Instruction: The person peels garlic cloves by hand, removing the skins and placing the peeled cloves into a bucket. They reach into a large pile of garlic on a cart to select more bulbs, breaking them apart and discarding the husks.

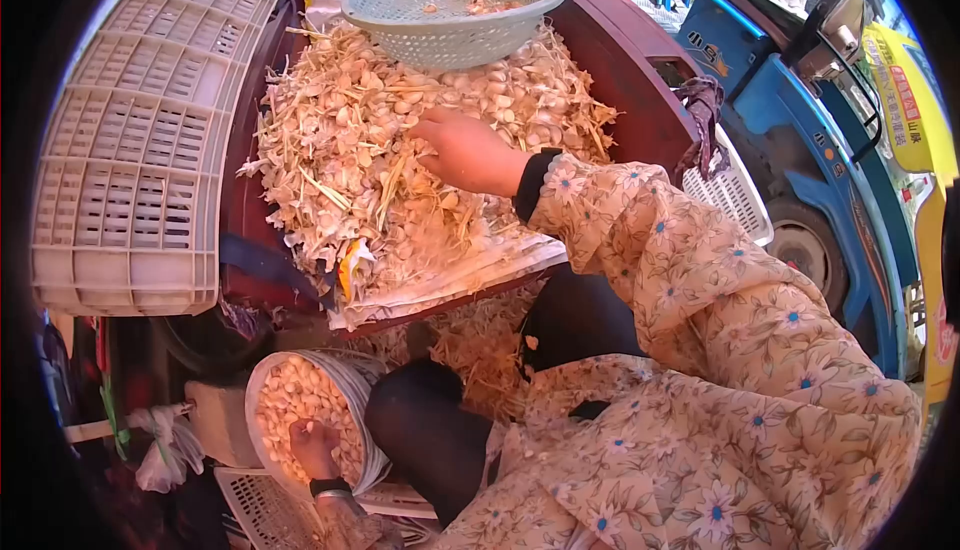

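Note:
A large heap of garlic cloves, papery skins and dry stalks [370, 140] covers a dark red cart bed [630, 90]. My right hand [468, 153] reaches into the heap from the right, its fingers curled down against the cloves; whatever they grip is hidden. Below and to the left, a round white bucket [372, 420] is well filled with garlic cloves [300, 405]. Inside its rim, my left hand [315, 448] is low over these cloves with fingers bent inward. I cannot make out what is in it.
A pale green colander [440, 35] rests on the heap's far side. One big white plastic crate [130, 150] stands at the left. Another perforated basket [255, 505] lies beneath the bucket. A blue three-wheeler [800, 150] is parked at right, and a thin plastic bag [165, 445] hangs lower left.

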Motion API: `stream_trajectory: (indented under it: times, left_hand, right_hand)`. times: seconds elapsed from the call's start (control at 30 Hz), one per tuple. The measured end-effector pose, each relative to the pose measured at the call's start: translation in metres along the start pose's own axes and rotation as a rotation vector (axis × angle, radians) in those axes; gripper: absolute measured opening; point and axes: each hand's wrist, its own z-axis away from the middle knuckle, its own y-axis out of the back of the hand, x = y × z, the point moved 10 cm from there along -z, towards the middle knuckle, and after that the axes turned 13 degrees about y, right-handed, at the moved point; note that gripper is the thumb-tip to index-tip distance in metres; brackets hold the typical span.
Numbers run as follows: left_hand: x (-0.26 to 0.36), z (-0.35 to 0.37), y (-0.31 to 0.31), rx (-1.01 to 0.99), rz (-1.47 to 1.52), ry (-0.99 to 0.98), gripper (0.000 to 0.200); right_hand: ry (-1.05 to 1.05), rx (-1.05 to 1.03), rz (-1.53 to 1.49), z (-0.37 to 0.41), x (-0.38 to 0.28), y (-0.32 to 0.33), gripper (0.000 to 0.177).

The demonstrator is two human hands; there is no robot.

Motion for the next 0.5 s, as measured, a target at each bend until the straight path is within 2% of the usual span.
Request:
stream_trajectory:
  times: [0.07, 0.17, 0.2, 0.27, 0.3, 0.37, 0.43, 0.47, 0.5]
  left_hand:
    - [-0.004, 0.002, 0.0, 0.002, -0.246, 0.014, 0.031]
    - [-0.007, -0.026, 0.033, 0.194, -0.525, -0.102, 0.026]
    - [0.001, -0.016, 0.031, 0.26, -0.557, -0.085, 0.028]
    - [0.017, -0.007, 0.028, 0.303, -0.586, -0.23, 0.03]
    - [0.027, -0.002, 0.026, 0.324, -0.602, -0.305, 0.031]
    - [0.09, 0.056, -0.015, 0.392, -0.664, -0.654, 0.029]
    - [0.138, 0.096, -0.069, 0.179, -0.321, -0.704, 0.025]
    - [0.149, 0.106, -0.104, -0.009, -0.21, -0.579, 0.026]
    - [0.156, 0.114, -0.142, -0.198, -0.098, -0.452, 0.026]
  right_hand:
    - [0.175, 0.35, -0.001, -0.007, -0.024, 0.031, 0.044]
    - [0.125, 0.276, -0.137, -0.032, -0.034, 0.004, 0.038]
    - [0.079, 0.214, -0.109, -0.038, -0.028, -0.01, 0.036]
    - [0.042, 0.135, -0.112, -0.038, -0.02, -0.03, 0.035]
    - [0.021, 0.097, -0.114, -0.037, -0.019, -0.037, 0.034]
    - [0.023, 0.185, -0.12, -0.031, -0.016, -0.032, 0.027]
    - [0.026, 0.305, -0.198, -0.018, -0.006, -0.038, 0.025]
    - [0.094, 0.372, -0.138, -0.012, -0.007, -0.035, 0.019]
    - [-0.053, 0.28, -0.337, -0.007, 0.001, -0.037, 0.02]
